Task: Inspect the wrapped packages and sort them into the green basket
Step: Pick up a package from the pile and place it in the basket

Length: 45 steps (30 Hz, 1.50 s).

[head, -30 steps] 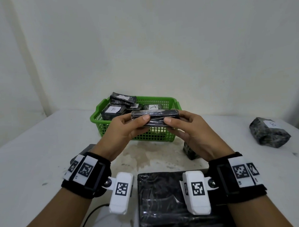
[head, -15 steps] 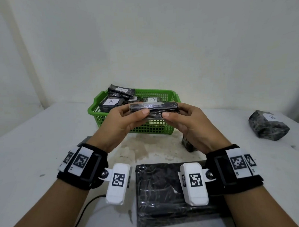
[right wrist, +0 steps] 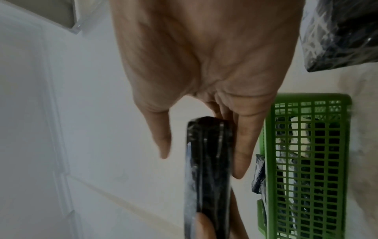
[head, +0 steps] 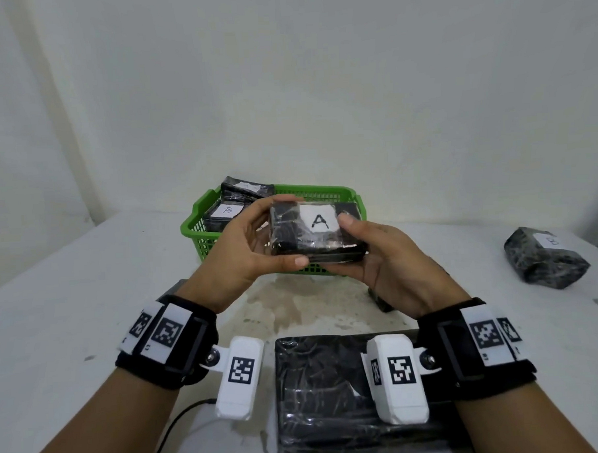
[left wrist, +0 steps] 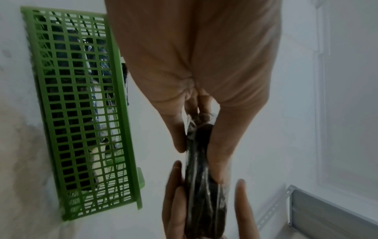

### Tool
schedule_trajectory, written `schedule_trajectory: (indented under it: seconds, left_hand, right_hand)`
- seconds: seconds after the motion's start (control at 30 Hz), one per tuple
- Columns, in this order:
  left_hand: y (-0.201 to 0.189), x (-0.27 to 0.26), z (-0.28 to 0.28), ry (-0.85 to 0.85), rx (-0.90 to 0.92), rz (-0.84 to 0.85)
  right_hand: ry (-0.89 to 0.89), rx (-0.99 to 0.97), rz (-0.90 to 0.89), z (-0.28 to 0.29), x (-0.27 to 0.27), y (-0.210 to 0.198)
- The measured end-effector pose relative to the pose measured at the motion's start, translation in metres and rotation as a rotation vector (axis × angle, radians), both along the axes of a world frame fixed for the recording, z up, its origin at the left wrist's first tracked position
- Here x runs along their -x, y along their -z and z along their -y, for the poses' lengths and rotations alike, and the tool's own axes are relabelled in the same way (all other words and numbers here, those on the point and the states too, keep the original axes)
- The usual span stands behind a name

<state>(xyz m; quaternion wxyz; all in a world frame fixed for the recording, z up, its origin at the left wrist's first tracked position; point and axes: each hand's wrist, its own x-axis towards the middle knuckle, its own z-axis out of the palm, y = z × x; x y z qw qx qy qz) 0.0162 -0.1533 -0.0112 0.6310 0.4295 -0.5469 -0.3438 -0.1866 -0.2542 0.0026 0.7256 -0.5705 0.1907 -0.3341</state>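
A flat black wrapped package (head: 316,234) is held up between the left hand (head: 247,252) and the right hand (head: 386,260), just in front of the green basket (head: 201,227) and clear of the counter (head: 54,305). Only in the head view is its top face shown, with a white label (head: 319,221) marked "A"; in the two wrist views the same package (left wrist: 201,177) (right wrist: 206,169) is seen edge-on as a thin dark slab under glossy film, and no label can be read. In the left wrist view the left hand (left wrist: 194,72) is seen clamped on the package, thumb on one face and fingers on the other. In the right wrist view the fingers (right wrist: 243,145) of the right hand (right wrist: 204,56) are seen lying against one face, while the thumb appears to stand slightly off the other. Through the mesh wall of the basket (left wrist: 81,113) (right wrist: 306,161) dark wrapped shapes are visible, but they cannot be counted there. From the head view at least two packages are counted in the basket, one labelled "B" (head: 221,216) and one resting over the far-left rim (head: 246,189). Three more are seen on the counter: a large flat package (head: 318,396) nearest the person, a lumpy package (head: 546,261) well off to the right, and a small one (head: 381,299) mostly hidden under the right wrist. A black cable (head: 176,423) is seen at the near left.
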Motion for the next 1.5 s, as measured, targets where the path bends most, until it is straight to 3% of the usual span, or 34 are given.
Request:
schedule_trajectory:
  seconds: [0.1, 0.17, 0.33, 0.53, 0.73, 1.03, 1.5]
  left_hand:
    - [0.001, 0.004, 0.001, 0.067, -0.072, -0.097]
    - [0.001, 0.009, 0.003, 0.013, -0.105, -0.145]
    - [0.001, 0.014, 0.003, -0.138, -0.068, -0.042]
    - [0.002, 0.017, 0.002, -0.098, -0.071, 0.048]
    - [0.001, 0.010, 0.003, -0.097, -0.055, -0.071]
    - [0.004, 0.007, 0.002, -0.072, -0.071, 0.008]
    - [0.002, 0.001, 0.003, -0.106, -0.046, -0.086]
  right_hand:
    - [0.071, -0.001, 0.001, 0.002, -0.001, 0.003]
    - [0.097, 0.038, -0.004, 0.003, -0.001, 0.005]
    - [0.099, 0.131, -0.040, -0.003, -0.004, 0.004]
    - [0.210, 0.240, -0.070, -0.005, -0.004, 0.006]
    - [0.113, 0.247, -0.076, 0.001, 0.000, 0.005]
    - [0.103, 0.214, -0.046, 0.001, 0.001, 0.004]
    - [0.152, 0.280, -0.059, 0.007, 0.005, 0.005]
